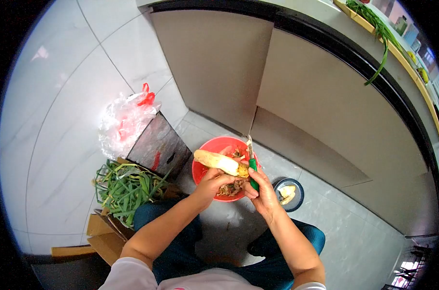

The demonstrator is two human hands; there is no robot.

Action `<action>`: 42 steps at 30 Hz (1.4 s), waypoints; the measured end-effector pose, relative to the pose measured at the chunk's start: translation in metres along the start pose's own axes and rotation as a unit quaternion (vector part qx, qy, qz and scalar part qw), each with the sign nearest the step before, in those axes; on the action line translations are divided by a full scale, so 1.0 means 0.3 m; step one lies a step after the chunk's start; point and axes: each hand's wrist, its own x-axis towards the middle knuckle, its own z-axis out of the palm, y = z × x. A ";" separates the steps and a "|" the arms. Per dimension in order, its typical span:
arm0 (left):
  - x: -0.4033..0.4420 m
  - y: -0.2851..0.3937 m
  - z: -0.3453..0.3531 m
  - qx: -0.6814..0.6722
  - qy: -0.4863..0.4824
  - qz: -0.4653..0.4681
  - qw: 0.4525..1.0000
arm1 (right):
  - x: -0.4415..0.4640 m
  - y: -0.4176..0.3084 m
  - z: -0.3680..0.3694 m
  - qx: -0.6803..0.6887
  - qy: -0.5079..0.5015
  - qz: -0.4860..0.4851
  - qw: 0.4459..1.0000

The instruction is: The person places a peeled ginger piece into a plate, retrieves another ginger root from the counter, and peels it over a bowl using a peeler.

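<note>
My left hand (213, 184) is closed around a long pale root, which looks like a lotus root (217, 162). Most of its surface is peeled; the end toward my right hand is still brownish yellow. My right hand (261, 189) grips the green handle of a peeler (253, 166), its metal head pointing away from me with a pale scrap on it. The peeler's handle lies close beside the root's brown end. Below both hands, a red basin (198, 175) on the floor contains brown peelings (229, 189).
To the right, a dark-rimmed bowl (299, 203) contains pale pieces (287, 192). On the left are a mesh bin (156, 142) with plastic bags (125, 123), green onions (130, 188) and a cardboard box (103, 237). Cabinet doors (214, 63) stand ahead, under a counter with more greens (374, 21).
</note>
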 end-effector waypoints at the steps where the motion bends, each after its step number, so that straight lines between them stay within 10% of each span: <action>1: -0.013 0.023 0.016 -0.018 0.008 -0.016 1.000 | 0.004 -0.006 -0.009 0.000 0.002 -0.002 1.000; 9: -0.061 0.138 0.024 -0.317 -0.124 -0.100 0.935 | 0.031 -0.073 -0.045 -0.125 0.015 -0.089 0.988; 31: -0.057 0.107 0.038 -0.159 -0.102 -0.195 0.963 | 0.031 -0.039 -0.043 -0.217 0.010 -0.112 0.970; 38: -0.047 0.121 -0.010 -0.192 -0.076 -0.154 0.966 | -0.032 -0.010 -0.006 -0.556 0.067 -0.307 0.770; 42: -0.051 0.145 0.006 -0.180 -0.060 -0.145 0.971 | -0.051 0.009 0.014 -0.566 0.006 -0.347 0.748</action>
